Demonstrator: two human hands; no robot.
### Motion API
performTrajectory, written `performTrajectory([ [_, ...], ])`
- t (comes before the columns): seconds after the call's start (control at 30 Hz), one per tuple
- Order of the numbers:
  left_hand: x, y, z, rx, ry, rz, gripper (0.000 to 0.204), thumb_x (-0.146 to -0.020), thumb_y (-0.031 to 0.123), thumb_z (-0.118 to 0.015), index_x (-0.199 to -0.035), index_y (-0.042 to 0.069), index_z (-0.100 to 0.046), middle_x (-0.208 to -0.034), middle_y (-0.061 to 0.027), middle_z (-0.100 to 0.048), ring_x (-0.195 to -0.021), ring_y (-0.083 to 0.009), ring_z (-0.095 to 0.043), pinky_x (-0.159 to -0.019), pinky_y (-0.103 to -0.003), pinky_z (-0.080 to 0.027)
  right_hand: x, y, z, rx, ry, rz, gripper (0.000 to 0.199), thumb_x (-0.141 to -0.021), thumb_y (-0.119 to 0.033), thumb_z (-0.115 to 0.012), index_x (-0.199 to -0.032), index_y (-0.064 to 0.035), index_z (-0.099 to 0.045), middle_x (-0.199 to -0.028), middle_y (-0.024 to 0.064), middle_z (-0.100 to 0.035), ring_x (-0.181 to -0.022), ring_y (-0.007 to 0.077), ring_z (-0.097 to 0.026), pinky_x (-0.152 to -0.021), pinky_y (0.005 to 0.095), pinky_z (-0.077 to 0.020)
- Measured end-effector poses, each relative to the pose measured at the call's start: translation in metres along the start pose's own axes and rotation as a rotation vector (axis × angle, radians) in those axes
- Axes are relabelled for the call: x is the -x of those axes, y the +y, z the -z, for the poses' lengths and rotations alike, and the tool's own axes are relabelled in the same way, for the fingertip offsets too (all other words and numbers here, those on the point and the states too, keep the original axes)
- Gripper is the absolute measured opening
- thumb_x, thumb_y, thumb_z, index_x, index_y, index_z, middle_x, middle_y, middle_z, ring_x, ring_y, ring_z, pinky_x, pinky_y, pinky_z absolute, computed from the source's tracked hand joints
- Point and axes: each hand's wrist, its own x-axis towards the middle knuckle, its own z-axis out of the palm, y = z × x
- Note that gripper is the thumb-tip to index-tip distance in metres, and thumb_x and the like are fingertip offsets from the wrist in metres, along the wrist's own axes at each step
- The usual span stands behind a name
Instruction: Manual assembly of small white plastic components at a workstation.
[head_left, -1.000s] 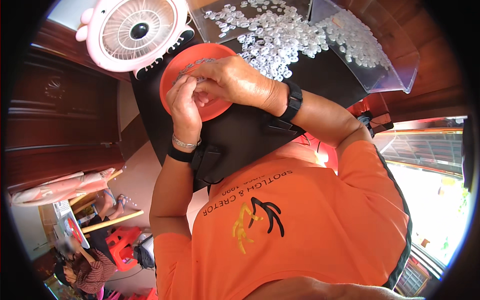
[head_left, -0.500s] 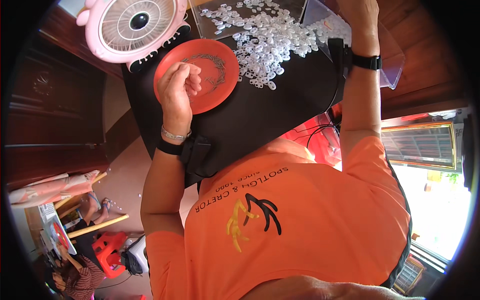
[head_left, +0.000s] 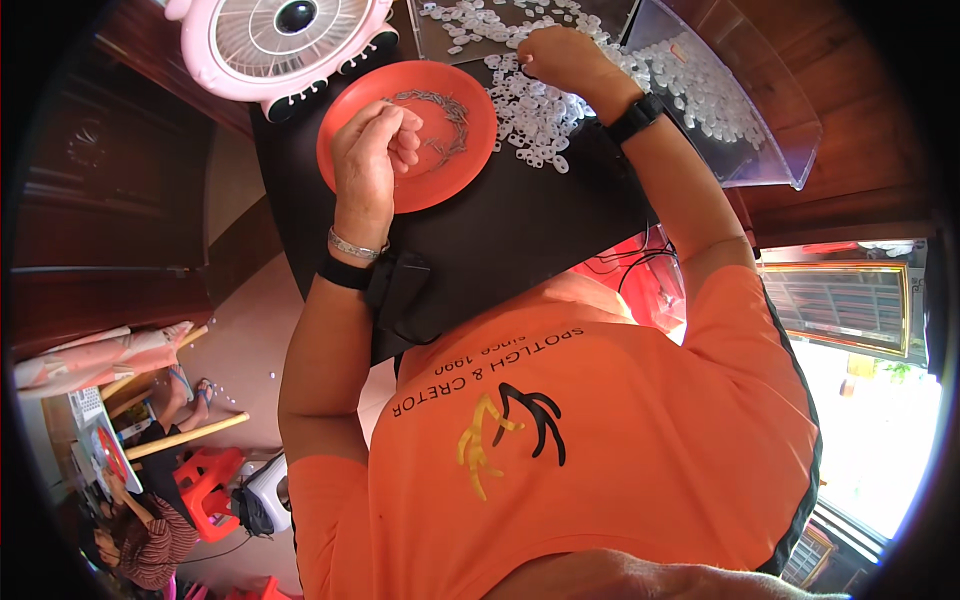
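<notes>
My left hand (head_left: pixel 368 150) hovers over the left part of an orange plate (head_left: pixel 455 175), fingers curled shut; nothing shows between them. A thin ring of small dark metal bits (head_left: pixel 447 115) lies in the plate. My right hand (head_left: pixel 560 55) reaches forward onto a heap of small white plastic pieces (head_left: pixel 530 110) spread on the black tabletop (head_left: pixel 500 235). Its fingertips press down into the heap and are hidden. There is a black watch on my right wrist and a bracelet and black band on my left.
A pink table fan (head_left: pixel 290 40) stands just behind the plate at the left. A clear plastic bin (head_left: pixel 765 130) holding more white pieces sits at the right. Lower left, another person (head_left: pixel 150 545) sits on the floor by a red stool (head_left: pixel 205 475).
My right hand left the plate, swung out to the far right, then came down onto the white pieces. My left hand stayed over the plate, fingers still curled.
</notes>
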Motion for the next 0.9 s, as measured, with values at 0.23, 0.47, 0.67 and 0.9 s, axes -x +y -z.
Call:
performTrajectory([
  [0.23,-0.004,0.002,0.001,0.005,0.001,0.004,0.025,-0.09,0.019,-0.049,-0.077,0.003,-0.063,-0.066,-0.001,-0.058,-0.055,-0.0074,-0.051,-0.051,-0.019,-0.038,-0.003,0.014,-0.012,-0.369,0.052,0.034,0.014,-0.079,-0.019,-0.06,-0.088,-0.0079,-0.064,-0.082,0.0109,-0.066,-0.076,0.0267,-0.063,-0.07,0.0353,-0.0497],
  [0.47,-0.005,-0.003,0.005,0.001,-0.082,0.052,0.028,-0.091,0.026,-0.047,-0.086,0.004,-0.063,-0.07,-0.003,-0.06,-0.059,-0.0089,-0.054,-0.053,-0.02,-0.039,-0.007,-0.079,0.031,-1.581,-0.102,0.103,0.013,-0.086,-0.003,-0.064,-0.097,0.0025,-0.063,-0.081,0.0046,-0.066,-0.072,0.0101,-0.059,-0.065,0.024,-0.0484],
  [0.67,-0.007,-0.008,0.006,0.269,-0.085,0.049,0.032,-0.092,0.03,-0.045,-0.091,0.002,-0.059,-0.071,-0.0062,-0.06,-0.061,-0.0141,-0.057,-0.054,-0.023,-0.041,-0.001,-0.126,0.024,-1.555,0.088,0.107,0.013,-0.082,-0.012,-0.067,-0.089,-0.0015,-0.069,-0.079,0.0077,-0.069,-0.074,0.0166,-0.065,-0.069,0.0283,-0.0519],
  [0.9,-0.007,-0.004,0.01,0.287,-0.071,-0.023,0.028,-0.092,0.028,-0.047,-0.085,0.003,-0.057,-0.07,-0.0069,-0.059,-0.058,-0.0146,-0.056,-0.053,-0.023,-0.041,0.01,-0.125,0.03,-1.492,0.083,0.11,0.016,-0.086,-0.015,-0.065,-0.094,-0.0006,-0.067,-0.081,0.0034,-0.067,-0.077,0.0096,-0.062,-0.072,0.0242,-0.0488],
])
